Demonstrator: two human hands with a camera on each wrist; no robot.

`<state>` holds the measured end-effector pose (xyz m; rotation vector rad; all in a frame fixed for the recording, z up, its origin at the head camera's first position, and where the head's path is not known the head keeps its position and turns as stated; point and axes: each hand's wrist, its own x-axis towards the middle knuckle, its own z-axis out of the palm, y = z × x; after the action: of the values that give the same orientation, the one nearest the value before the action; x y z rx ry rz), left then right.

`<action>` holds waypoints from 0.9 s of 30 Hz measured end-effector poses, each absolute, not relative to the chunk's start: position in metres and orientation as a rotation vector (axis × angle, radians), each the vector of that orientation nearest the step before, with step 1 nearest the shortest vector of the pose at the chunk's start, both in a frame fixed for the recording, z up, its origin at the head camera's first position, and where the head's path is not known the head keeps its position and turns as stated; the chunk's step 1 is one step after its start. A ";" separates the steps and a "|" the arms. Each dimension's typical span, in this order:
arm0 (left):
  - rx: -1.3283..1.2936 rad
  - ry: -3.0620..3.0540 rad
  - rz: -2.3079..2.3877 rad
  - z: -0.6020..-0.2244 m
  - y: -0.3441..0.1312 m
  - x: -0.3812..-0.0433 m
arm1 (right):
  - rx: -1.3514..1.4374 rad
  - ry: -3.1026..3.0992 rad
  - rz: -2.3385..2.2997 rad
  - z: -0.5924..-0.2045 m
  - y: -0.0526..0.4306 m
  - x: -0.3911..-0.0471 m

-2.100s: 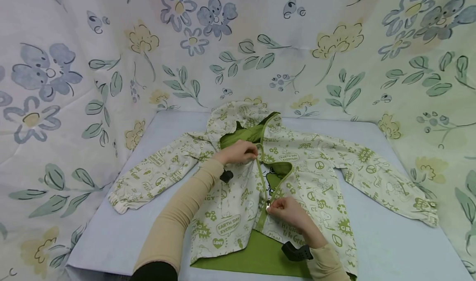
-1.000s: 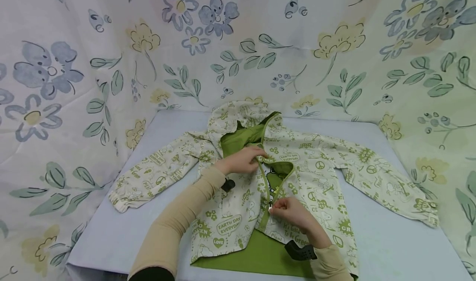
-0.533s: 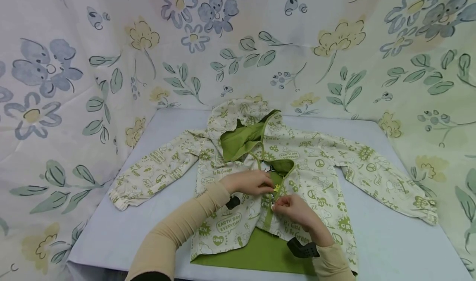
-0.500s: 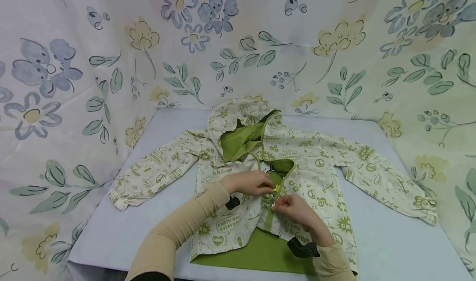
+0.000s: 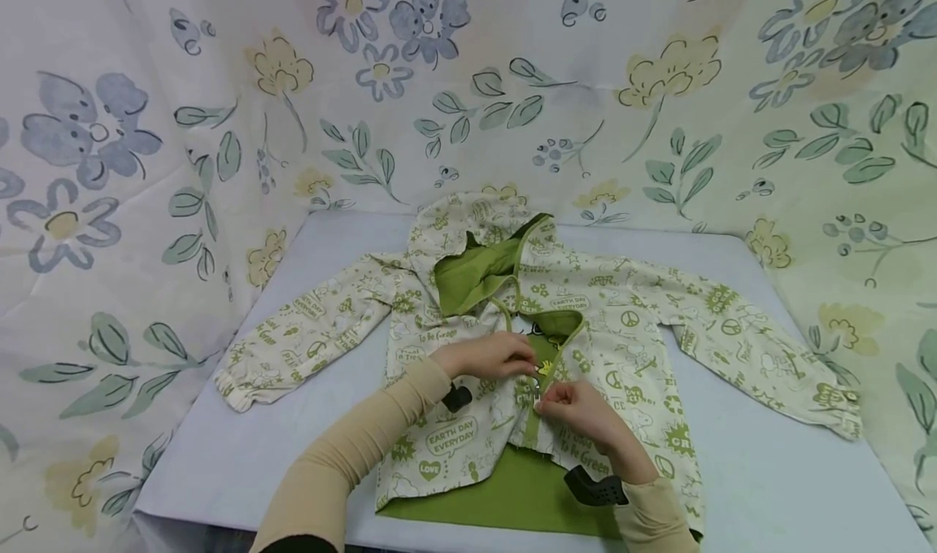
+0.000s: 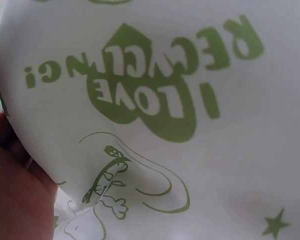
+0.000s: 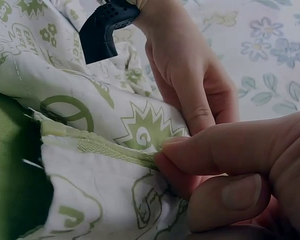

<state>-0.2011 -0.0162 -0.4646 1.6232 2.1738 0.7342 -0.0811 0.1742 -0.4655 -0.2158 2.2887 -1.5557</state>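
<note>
A white hooded jacket (image 5: pixel 622 309) with green print and green lining lies face up, sleeves spread. Its front zipper (image 5: pixel 532 433) is joined at the bottom and gapes higher up. My right hand (image 5: pixel 581 411) pinches the zipper pull low on the front. Just above it, my left hand (image 5: pixel 498 355) grips the front edge beside the zipper, fingers curled. Printed jacket cloth (image 6: pixel 240 125) fills most of the left wrist view, with my left fingers partly behind it. In the right wrist view, thumb and finger (image 7: pixel 215 150) meet at the zipper tape (image 7: pixel 100 147), hiding the pull.
The jacket lies on a white-covered table (image 5: pixel 791 488). A floral cloth (image 5: pixel 483 49) hangs behind and along both sides. Black wrist mounts (image 5: pixel 596 488) sit on both wrists. The hood (image 5: pixel 468 219) lies near the back edge.
My left hand has come down from the neck opening to the front edge just above the zipper pull. My right hand keeps its pinch, shifting slightly. The last half second shows little movement.
</note>
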 end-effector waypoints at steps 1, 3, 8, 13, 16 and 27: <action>1.615 2.178 0.737 -0.464 -0.016 -0.202 | -0.217 2.286 -1.558 -0.466 0.174 -0.081; 1.600 2.185 0.737 -0.463 -0.017 -0.203 | -0.211 2.282 -1.556 -0.466 0.174 -0.081; 1.589 2.192 0.743 -0.460 -0.019 -0.205 | -0.205 2.264 -1.528 -0.468 0.175 -0.081; 1.567 2.219 0.747 -0.459 -0.021 -0.207 | -0.232 2.271 -1.511 -0.469 0.176 -0.082; 1.528 2.243 0.747 -0.458 -0.022 -0.208 | -0.246 2.270 -1.510 -0.468 0.176 -0.083; 1.496 2.285 0.721 -0.455 -0.026 -0.213 | -0.278 2.271 -1.499 -0.468 0.176 -0.083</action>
<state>-0.2126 -0.0262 -0.4549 1.4961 2.2852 0.7213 -0.0831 0.1763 -0.4677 -0.2776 2.2711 -1.4994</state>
